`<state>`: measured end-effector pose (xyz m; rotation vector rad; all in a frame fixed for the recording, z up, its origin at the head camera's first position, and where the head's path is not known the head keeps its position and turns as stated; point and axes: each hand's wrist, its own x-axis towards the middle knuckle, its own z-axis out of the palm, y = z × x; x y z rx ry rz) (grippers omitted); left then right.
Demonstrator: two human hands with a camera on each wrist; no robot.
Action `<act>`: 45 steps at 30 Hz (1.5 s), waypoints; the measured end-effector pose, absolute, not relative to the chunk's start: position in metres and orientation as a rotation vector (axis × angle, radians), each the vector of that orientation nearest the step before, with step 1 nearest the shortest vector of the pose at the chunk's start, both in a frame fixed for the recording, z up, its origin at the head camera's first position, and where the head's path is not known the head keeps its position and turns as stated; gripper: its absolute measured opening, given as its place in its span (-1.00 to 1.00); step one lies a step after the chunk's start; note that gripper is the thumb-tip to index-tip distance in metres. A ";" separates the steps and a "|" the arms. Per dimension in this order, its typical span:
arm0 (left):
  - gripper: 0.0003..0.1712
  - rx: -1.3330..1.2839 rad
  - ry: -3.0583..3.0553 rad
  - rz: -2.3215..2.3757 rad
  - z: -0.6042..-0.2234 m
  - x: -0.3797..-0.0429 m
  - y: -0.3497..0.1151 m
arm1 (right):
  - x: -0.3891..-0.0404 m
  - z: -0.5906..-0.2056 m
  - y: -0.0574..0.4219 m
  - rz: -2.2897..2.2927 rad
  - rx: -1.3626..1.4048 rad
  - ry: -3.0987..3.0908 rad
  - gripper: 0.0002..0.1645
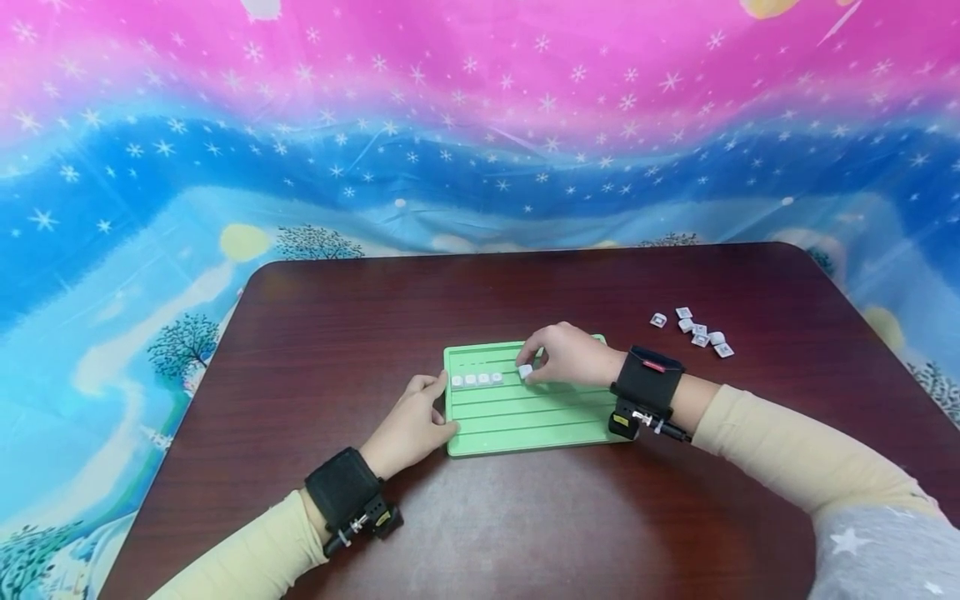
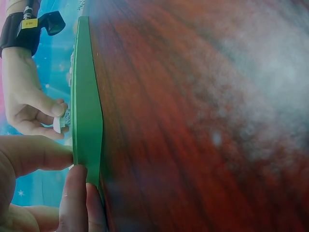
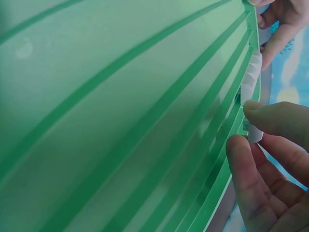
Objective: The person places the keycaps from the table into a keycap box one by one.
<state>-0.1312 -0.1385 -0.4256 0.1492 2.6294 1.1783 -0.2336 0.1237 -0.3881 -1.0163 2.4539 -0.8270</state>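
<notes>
A green tray (image 1: 525, 436) with raised parallel ridges lies on the table. My left hand (image 1: 411, 423) grips its left edge; in the left wrist view the fingers (image 2: 75, 193) press against the rim and side. Four small white tiles (image 1: 470, 380) sit side by side in a row at the tray's left, along an upper ridge. Between thumb and fingertips, my right hand (image 1: 566, 354) pinches another white tile (image 1: 525, 371) over the tray, a short gap to the right of that row. The right wrist view shows this tile (image 3: 255, 134) close to the ridge; whether it touches is unclear.
Several loose white tiles (image 1: 700, 331) lie scattered on the dark wooden table (image 1: 360, 308), beyond and right of my right hand. A patterned pink and blue cloth (image 1: 480, 150) hangs behind the table's far edge.
</notes>
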 end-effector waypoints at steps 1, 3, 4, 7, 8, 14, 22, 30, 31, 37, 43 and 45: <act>-0.06 0.150 2.631 1.176 -0.426 -0.131 -0.139 | -0.234 -0.389 0.123 -0.819 -1.023 2.454 -0.73; -0.06 0.148 2.635 1.173 -0.425 -0.132 -0.139 | -0.234 -0.390 0.121 -0.802 -1.030 2.457 -0.74; -0.06 0.147 2.635 1.174 -0.425 -0.132 -0.139 | -0.235 -0.391 0.120 -0.793 -1.035 2.458 -0.75; -0.06 0.147 2.634 1.175 -0.425 -0.132 -0.139 | -0.235 -0.392 0.116 -0.762 -1.074 2.461 -0.78; -0.06 0.147 2.633 1.176 -0.425 -0.132 -0.139 | -0.235 -0.392 0.115 -0.755 -1.082 2.462 -0.78; -0.06 0.153 2.625 1.177 -0.424 -0.131 -0.139 | -0.232 -0.391 0.111 -0.730 -1.110 2.476 -0.79; -0.07 0.149 2.626 1.173 -0.423 -0.131 -0.138 | -0.232 -0.391 0.107 -0.721 -1.110 2.491 -0.81; -0.08 0.163 2.627 1.187 -0.424 -0.130 -0.138 | -0.231 -0.394 0.103 -0.699 -1.107 2.513 -0.80; -0.08 0.164 2.625 1.189 -0.424 -0.130 -0.138 | -0.231 -0.394 0.103 -0.695 -1.107 2.517 -0.80; -0.08 0.168 2.627 1.183 -0.425 -0.131 -0.139 | -0.231 -0.397 0.102 -0.685 -1.095 2.534 -0.79; -0.08 0.174 2.633 1.185 -0.425 -0.131 -0.139 | -0.231 -0.398 0.102 -0.687 -1.094 2.530 -0.77; -0.08 0.173 2.631 1.186 -0.426 -0.131 -0.139 | -0.231 -0.398 0.102 -0.685 -1.096 2.532 -0.77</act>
